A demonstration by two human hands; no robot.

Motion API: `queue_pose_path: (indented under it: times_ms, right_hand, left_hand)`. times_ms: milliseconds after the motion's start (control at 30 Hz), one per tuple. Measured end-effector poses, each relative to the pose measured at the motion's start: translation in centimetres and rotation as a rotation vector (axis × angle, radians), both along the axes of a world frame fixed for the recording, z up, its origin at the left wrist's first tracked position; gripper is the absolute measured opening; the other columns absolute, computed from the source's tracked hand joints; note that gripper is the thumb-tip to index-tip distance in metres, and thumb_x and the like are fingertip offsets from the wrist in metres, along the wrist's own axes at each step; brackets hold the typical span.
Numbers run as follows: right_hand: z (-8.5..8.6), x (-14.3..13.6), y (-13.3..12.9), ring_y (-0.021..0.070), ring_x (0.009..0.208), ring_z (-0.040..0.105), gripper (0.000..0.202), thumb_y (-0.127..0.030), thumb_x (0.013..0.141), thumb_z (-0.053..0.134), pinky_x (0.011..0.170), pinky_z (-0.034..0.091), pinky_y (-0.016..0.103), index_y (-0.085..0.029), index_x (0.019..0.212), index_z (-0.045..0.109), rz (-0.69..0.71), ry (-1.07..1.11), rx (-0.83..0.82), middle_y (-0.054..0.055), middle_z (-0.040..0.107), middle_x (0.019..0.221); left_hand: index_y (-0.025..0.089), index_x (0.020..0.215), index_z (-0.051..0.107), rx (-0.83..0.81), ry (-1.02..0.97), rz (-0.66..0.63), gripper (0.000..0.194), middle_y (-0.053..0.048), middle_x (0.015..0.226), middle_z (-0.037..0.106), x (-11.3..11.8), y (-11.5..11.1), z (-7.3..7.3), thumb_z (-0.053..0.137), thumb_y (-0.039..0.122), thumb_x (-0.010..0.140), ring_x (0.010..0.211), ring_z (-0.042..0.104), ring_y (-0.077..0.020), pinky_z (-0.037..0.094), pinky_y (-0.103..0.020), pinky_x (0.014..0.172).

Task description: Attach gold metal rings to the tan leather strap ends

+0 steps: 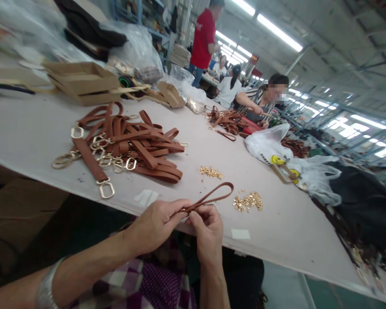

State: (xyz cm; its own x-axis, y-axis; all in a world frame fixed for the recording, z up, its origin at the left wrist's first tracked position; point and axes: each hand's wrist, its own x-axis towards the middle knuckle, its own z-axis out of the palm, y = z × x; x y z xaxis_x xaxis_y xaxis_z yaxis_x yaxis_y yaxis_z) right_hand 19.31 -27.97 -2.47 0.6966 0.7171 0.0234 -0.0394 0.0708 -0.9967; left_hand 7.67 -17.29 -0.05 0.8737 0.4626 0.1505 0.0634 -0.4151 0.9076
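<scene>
Here we are at the pale table (193, 159), with our left hand (157, 224) pinching a thin brown strap (200, 203) between thumb and fingers, and our right hand (209, 229) closed on it just beside; the strap's loop points away from us, over the near edge. Out to the left we have the heap of brown straps (144, 148) (quite a tangle, with gold metal rings), and near the loop, two small piles of gold pieces (249, 201).
</scene>
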Motion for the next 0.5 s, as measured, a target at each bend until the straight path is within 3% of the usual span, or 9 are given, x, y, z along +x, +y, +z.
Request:
queue_pose_path:
  times_ms: [133,233,333,433,500]
  right_hand:
    - [0.3,-0.4,0.3,0.0125,0.067,0.060,0.020,-0.032,0.078,0.069,0.066,0.051,0.027,-0.019,0.079,0.054,-0.060,-0.065,-0.001,-0.002,0.063,0.074]
    - [0.6,-0.1,0.4,0.0123,0.069,0.060,0.017,-0.031,0.081,0.066,0.067,0.050,0.025,-0.019,0.081,0.054,-0.023,-0.169,-0.031,-0.003,0.063,0.075]
    - [0.4,2.3,-0.3,0.0134,0.073,0.061,0.016,-0.034,0.084,0.063,0.067,0.050,0.026,-0.020,0.089,0.056,0.001,-0.303,-0.121,-0.001,0.064,0.079]
    - [-0.1,7.2,-1.8,0.0160,0.080,0.064,0.020,-0.036,0.086,0.059,0.074,0.051,0.029,-0.020,0.099,0.058,-0.150,-0.572,-0.268,0.002,0.068,0.087]
    - [-0.3,10.9,-2.8,0.0180,0.087,0.065,0.020,-0.032,0.089,0.053,0.079,0.051,0.032,-0.020,0.104,0.059,-0.238,-0.815,-0.403,0.006,0.069,0.096]
  left_hand:
    - [0.022,0.121,0.064,0.094,-0.024,0.014,0.033,-0.002,0.112,0.071,0.2,-0.1,-0.7,0.046,0.024,0.094,0.101,0.066,-0.0174,0.047,-0.023,0.088]
    - [0.021,0.119,0.064,0.080,-0.040,0.028,0.033,-0.005,0.111,0.071,0.7,0.0,-0.8,0.045,0.026,0.093,0.100,0.065,-0.0193,0.047,-0.026,0.088]
    - [0.019,0.117,0.062,-0.171,0.036,0.048,0.034,-0.003,0.081,0.068,1.0,0.3,-1.1,0.042,0.033,0.094,0.072,0.065,-0.0169,0.050,-0.025,0.068]
    - [0.018,0.124,0.055,-0.459,0.039,0.087,0.039,0.004,0.062,0.053,0.9,1.0,-1.6,0.044,0.041,0.093,0.055,0.052,-0.0127,0.042,-0.021,0.051]
    - [0.018,0.121,0.056,-0.534,0.022,0.144,0.042,0.005,0.061,0.047,0.7,1.4,-1.8,0.048,0.046,0.091,0.053,0.045,-0.0109,0.036,-0.019,0.047]
